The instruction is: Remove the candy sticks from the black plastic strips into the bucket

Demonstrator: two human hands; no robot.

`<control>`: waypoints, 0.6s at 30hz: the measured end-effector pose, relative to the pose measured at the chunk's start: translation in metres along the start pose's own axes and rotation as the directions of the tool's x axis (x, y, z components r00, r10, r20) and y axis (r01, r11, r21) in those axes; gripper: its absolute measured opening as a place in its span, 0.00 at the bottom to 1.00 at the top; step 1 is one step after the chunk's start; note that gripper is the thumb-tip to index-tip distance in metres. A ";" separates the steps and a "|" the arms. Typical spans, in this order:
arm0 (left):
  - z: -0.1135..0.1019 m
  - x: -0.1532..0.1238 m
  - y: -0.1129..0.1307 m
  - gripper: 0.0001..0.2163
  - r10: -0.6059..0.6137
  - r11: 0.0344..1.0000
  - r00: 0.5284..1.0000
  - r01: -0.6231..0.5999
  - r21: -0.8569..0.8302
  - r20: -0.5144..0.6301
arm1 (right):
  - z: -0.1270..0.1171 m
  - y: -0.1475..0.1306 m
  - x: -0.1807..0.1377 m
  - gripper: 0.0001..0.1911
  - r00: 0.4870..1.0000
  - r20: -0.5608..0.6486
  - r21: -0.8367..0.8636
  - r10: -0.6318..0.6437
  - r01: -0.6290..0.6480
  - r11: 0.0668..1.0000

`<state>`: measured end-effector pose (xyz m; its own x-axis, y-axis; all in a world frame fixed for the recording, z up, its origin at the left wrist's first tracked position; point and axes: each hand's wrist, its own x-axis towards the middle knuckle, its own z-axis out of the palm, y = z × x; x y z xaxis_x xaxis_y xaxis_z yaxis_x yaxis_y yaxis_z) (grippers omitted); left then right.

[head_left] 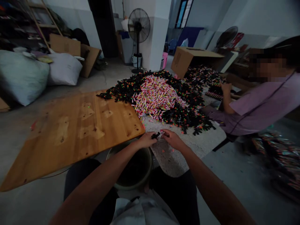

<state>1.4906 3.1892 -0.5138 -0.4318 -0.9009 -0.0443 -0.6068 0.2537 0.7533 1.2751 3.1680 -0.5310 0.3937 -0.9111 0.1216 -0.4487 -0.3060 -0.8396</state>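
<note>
My left hand (146, 139) is closed on a small black stick-shaped piece (155, 135) at the near edge of the grey table (178, 153). My right hand (172, 138) is pinched shut right beside it, touching the other end of what looks like the same piece. Just beyond my hands lies a big heap of small pink and multicoloured tubes (157, 97), ringed by a pile of small black pieces (187, 115). A dark round bucket (134, 167) sits below my left forearm, between my knees.
A wooden board (70, 131) lies to the left, overlapping the table. A person in a purple shirt (260, 106) sits at the right, a hand by the far pile. Cardboard boxes (189, 57), white sacks (63, 68), a standing fan (138, 31) behind.
</note>
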 end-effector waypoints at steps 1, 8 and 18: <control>-0.002 -0.003 0.002 0.15 -0.027 0.993 0.999 0.031 -0.110 0.038 | 0.002 -0.002 -0.007 0.22 1.000 0.006 0.094 0.022 -0.022 0.995; -0.019 -0.022 0.025 0.26 0.040 0.941 0.988 0.013 -0.339 0.147 | -0.001 -0.027 -0.026 0.20 1.000 0.006 0.244 -0.003 0.001 0.970; -0.036 -0.026 0.034 0.24 0.007 0.964 0.950 0.077 -0.254 0.313 | -0.012 -0.043 -0.034 0.15 0.963 -0.096 -0.066 -0.252 0.246 0.967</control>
<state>1.5054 3.2083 -0.4634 -0.6235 -0.7434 -0.2423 -0.4483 0.0860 0.8897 1.2710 3.2089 -0.4924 0.4155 -0.8268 0.3791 -0.3899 -0.5384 -0.7470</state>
